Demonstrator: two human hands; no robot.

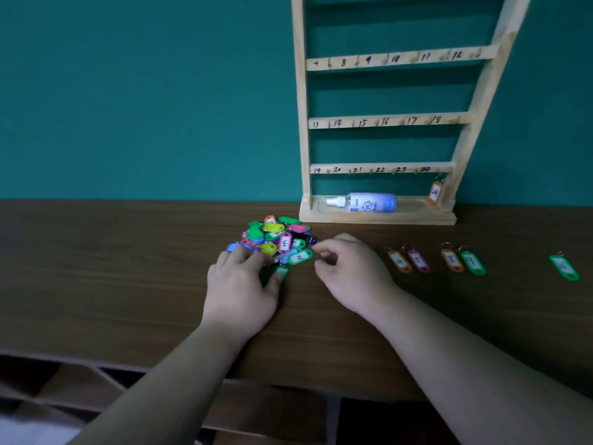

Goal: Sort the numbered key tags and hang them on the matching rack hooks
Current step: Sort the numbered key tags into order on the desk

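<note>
Your L hand point(244, 284) lies flat, grip released, resting on the key tag pile point(276, 239) on the worktop point(112, 268). R hand point(349, 271) curled beside the pile; grip can't tell.

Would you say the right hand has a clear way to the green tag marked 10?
Probably yes: the green tag lies uncovered at the near edge of the pile, just beside the right hand, and the left hand rests further left, not between them.
</note>
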